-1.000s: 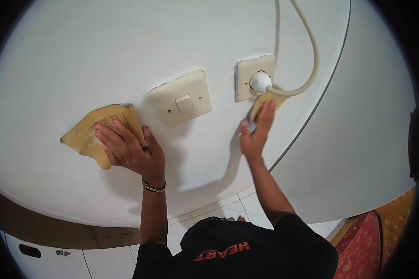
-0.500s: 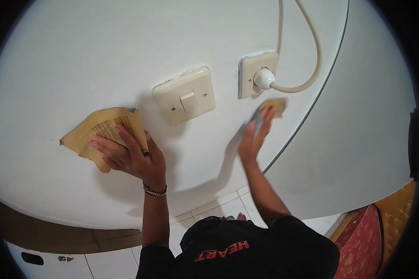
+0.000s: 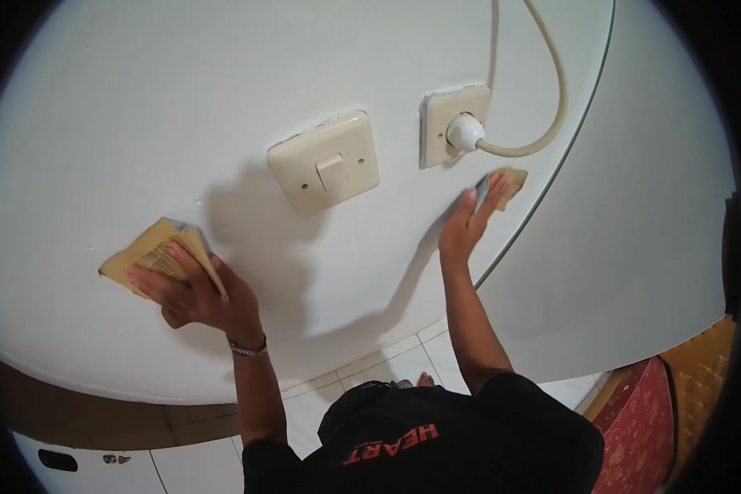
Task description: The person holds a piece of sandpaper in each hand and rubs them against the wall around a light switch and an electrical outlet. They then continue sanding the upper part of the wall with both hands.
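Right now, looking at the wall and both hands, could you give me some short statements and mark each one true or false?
1. The left hand presses a folded sheet of sandpaper against the white wall. True.
2. The right hand touches the light switch. False: it holds a small sandpaper piece on the wall below the socket, to the right of the switch.
3. A plug with a cable sits in the socket. True.
4. The socket is empty. False: the plug is in it.
5. The left wrist wears a bracelet. True.
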A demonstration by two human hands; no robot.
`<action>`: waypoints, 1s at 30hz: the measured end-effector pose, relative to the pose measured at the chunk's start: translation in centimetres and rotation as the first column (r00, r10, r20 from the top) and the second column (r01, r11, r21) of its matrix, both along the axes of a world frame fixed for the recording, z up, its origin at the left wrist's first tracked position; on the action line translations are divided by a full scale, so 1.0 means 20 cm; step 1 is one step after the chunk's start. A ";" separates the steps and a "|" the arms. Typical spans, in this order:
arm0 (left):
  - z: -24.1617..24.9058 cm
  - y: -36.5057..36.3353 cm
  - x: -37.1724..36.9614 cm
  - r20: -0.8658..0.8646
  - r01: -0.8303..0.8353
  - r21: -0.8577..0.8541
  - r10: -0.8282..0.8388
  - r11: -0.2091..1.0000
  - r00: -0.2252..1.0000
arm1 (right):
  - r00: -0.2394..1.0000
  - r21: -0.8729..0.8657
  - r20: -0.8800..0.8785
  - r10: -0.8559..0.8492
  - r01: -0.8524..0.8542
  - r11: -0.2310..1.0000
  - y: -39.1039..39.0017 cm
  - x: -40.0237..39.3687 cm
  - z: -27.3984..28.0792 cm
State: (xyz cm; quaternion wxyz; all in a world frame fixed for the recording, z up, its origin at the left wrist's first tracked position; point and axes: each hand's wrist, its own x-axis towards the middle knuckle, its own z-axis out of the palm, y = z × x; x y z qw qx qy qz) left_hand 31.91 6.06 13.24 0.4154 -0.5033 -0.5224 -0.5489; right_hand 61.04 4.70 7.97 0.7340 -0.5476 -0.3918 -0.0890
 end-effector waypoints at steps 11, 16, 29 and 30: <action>-0.10 0.00 0.04 -0.011 0.139 -0.039 -0.139 0.990 0.990 | 0.991 0.014 -0.011 0.132 -0.132 0.991 -0.06 -0.11 -0.06; -0.29 -0.04 0.23 -0.131 0.160 -0.143 -0.179 0.977 0.975 | 0.950 0.010 0.270 0.157 -0.165 0.986 -0.03 -0.47 -0.12; -0.32 -0.03 0.19 -0.081 0.230 -0.146 -0.244 0.962 0.966 | 0.950 0.006 0.284 0.129 -0.136 0.991 -0.10 -0.63 -0.21; -0.33 -0.03 0.19 -0.079 0.230 -0.148 -0.243 0.962 0.967 | 0.911 -0.120 0.340 0.234 -0.204 0.971 -0.13 -0.65 -0.32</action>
